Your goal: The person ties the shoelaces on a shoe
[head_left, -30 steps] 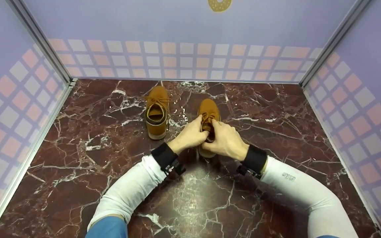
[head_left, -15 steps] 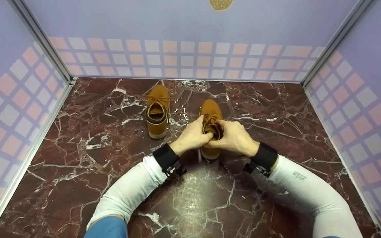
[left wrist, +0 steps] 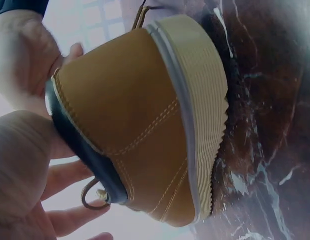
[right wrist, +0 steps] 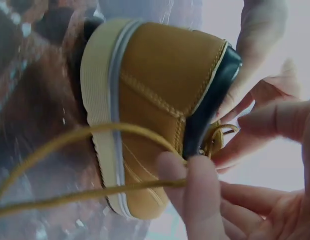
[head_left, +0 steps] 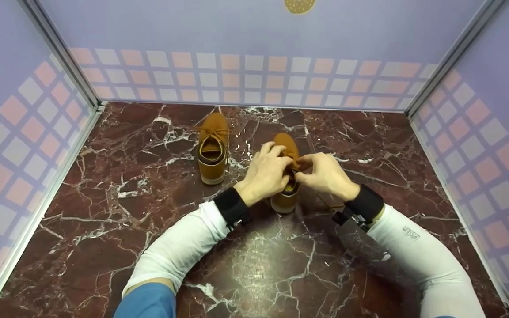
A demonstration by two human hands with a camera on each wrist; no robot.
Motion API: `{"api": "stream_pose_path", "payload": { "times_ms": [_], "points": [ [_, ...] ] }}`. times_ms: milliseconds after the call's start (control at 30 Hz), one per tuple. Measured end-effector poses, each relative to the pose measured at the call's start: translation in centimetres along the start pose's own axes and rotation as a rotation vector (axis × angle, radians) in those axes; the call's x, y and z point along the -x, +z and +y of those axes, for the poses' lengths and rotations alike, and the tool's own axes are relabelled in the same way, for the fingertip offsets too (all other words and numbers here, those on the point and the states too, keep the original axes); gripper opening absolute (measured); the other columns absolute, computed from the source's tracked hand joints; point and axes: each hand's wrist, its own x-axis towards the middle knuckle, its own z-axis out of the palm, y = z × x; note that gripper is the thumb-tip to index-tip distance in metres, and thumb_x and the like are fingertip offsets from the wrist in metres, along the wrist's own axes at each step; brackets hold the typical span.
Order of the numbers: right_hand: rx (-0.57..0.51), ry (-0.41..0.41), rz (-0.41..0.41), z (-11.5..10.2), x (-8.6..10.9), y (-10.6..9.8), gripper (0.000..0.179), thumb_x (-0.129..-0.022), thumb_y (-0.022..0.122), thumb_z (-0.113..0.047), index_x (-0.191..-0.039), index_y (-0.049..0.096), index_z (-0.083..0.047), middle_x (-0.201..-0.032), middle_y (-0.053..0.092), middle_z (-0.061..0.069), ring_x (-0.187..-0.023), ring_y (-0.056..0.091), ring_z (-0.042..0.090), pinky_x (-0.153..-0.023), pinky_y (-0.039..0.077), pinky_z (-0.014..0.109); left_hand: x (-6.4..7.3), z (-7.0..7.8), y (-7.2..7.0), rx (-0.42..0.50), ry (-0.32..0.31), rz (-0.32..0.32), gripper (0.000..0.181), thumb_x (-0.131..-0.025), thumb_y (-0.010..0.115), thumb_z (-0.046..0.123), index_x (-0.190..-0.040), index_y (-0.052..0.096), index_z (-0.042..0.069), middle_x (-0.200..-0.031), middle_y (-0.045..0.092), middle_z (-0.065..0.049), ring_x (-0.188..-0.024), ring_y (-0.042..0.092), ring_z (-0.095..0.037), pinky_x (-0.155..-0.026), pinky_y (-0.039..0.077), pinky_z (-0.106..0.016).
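Two tan lace-up shoes with dark collars and pale soles stand on the floor, toes away from me. Both my hands are at the laces of the right-hand shoe (head_left: 284,203). My left hand (head_left: 267,174) lies over its left side, fingers curled at the lacing; they appear to pinch the shoelace, though the contact is partly hidden. From the other side my right hand (head_left: 325,174) pinches the lace (right wrist: 119,190), whose long strands trail from its fingers in the right wrist view. The left wrist view shows a small lace loop (left wrist: 87,195) by my left fingertips, below the collar.
The other shoe (head_left: 212,170) stands to the left, its laces tied in a bow. Dark red marbled floor (head_left: 117,229) surrounds both shoes. Lilac panels with checkered bands, such as the back wall (head_left: 237,35), enclose the floor at the back and both sides.
My left hand has moved forward over the lacing from the shoe's opening. My right hand has shifted slightly right and now draws out a lace. The shoe has shifted slightly right.
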Motion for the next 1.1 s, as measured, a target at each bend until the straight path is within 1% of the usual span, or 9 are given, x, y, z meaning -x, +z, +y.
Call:
{"api": "stream_pose_path", "payload": {
  "times_ms": [100, 200, 300, 400, 567, 667, 867, 1033, 1100],
  "points": [
    [-0.016, -0.027, 0.029, -0.2, 0.1, -0.3, 0.044, -0.090, 0.072, -0.014, -0.130, 0.080, 0.001, -0.099, 0.087, 0.017, -0.076, 0.079, 0.018, -0.065, 0.060, 0.024, -0.1, 0.2, 0.3, 0.002, 0.038, 0.038, 0.030, -0.096, 0.080, 0.022, -0.126, 0.085, 0.019, -0.151, 0.073, -0.008, -0.148, 0.057, -0.040, -0.114, 0.060, -0.060],
    [-0.068, -0.062, 0.053, -0.3, -0.1, -0.4, 0.040, -0.090, 0.068, -0.008, -0.126, 0.082, 0.000, -0.098, 0.087, 0.016, -0.068, 0.069, 0.006, -0.058, 0.050, 0.016, -0.2, 0.1, 0.5, 0.018, 0.069, 0.094, 0.021, -0.098, 0.079, 0.021, -0.116, 0.088, 0.018, -0.136, 0.082, -0.004, -0.138, 0.065, -0.037, -0.109, 0.062, -0.056],
    [-0.073, -0.078, 0.088, -0.1, -0.3, -0.5, 0.037, -0.092, 0.064, -0.006, -0.123, 0.084, -0.001, -0.105, 0.087, 0.016, -0.067, 0.065, 0.003, -0.057, 0.048, 0.016, -0.2, 0.0, 0.5, 0.059, 0.093, 0.127, 0.017, -0.099, 0.077, 0.021, -0.111, 0.089, 0.017, -0.126, 0.085, -0.004, -0.129, 0.070, -0.034, -0.108, 0.062, -0.050],
    [-0.056, -0.040, 0.092, 0.6, -0.7, -0.3, 0.027, -0.096, 0.068, -0.009, -0.117, 0.085, -0.003, -0.098, 0.087, 0.015, -0.060, 0.065, 0.006, -0.052, 0.047, 0.017, -0.1, -0.2, 0.2, 0.132, 0.084, 0.149, 0.017, -0.102, 0.074, 0.022, -0.108, 0.087, 0.014, -0.115, 0.087, -0.005, -0.118, 0.073, -0.032, -0.103, 0.062, -0.046],
    [-0.123, 0.087, -0.031, 1.9, -1.2, 0.2, 0.016, -0.103, 0.078, -0.019, -0.103, 0.083, -0.004, -0.088, 0.084, 0.021, -0.054, 0.071, 0.015, -0.046, 0.054, 0.021, 0.0, -0.8, -0.7, 0.339, -0.001, 0.203, 0.018, -0.107, 0.070, 0.022, -0.106, 0.084, 0.011, -0.099, 0.086, -0.007, -0.084, 0.076, -0.025, -0.074, 0.062, -0.038],
    [-0.146, 0.107, -0.065, 2.3, -1.3, 0.4, 0.015, -0.103, 0.076, -0.018, -0.099, 0.082, -0.005, -0.088, 0.083, 0.023, -0.057, 0.073, 0.019, -0.047, 0.053, 0.020, 0.0, -1.3, -1.2, 0.513, -0.045, 0.237, 0.021, -0.110, 0.066, 0.019, -0.106, 0.082, 0.006, -0.093, 0.084, -0.011, -0.068, 0.068, -0.018, -0.061, 0.055, -0.029],
    [-0.202, 0.101, -0.036, 2.5, -1.3, 0.4, 0.024, -0.104, 0.062, -0.018, -0.095, 0.079, -0.003, -0.084, 0.081, 0.019, -0.061, 0.068, 0.013, -0.055, 0.053, 0.021, 0.1, -2.5, -2.4, 0.920, -0.200, 0.290, 0.028, -0.116, 0.059, 0.017, -0.103, 0.077, 0.001, -0.091, 0.080, -0.016, -0.072, 0.068, -0.009, -0.060, 0.052, -0.019],
    [-0.366, 0.157, -0.020, 2.7, -1.2, -0.1, 0.034, -0.114, 0.055, -0.025, -0.097, 0.074, -0.003, -0.079, 0.077, 0.009, -0.061, 0.067, 0.011, -0.059, 0.058, 0.026, 0.1, -3.8, -3.5, 1.164, -0.344, 0.364, 0.049, -0.123, 0.047, 0.030, -0.088, 0.070, 0.005, -0.073, 0.068, 0.000, -0.067, 0.069, -0.011, -0.065, 0.060, -0.025],
    [-0.380, 0.154, 0.008, 2.9, -1.3, -0.3, 0.035, -0.115, 0.056, -0.027, -0.089, 0.069, -0.009, -0.071, 0.068, -0.001, -0.059, 0.059, 0.008, -0.058, 0.052, 0.024, 0.1, -4.5, -3.9, 1.246, -0.393, 0.389, 0.054, -0.124, 0.042, 0.035, -0.083, 0.066, 0.009, -0.065, 0.061, 0.005, -0.061, 0.066, -0.010, -0.065, 0.061, -0.027]
  ]
}}
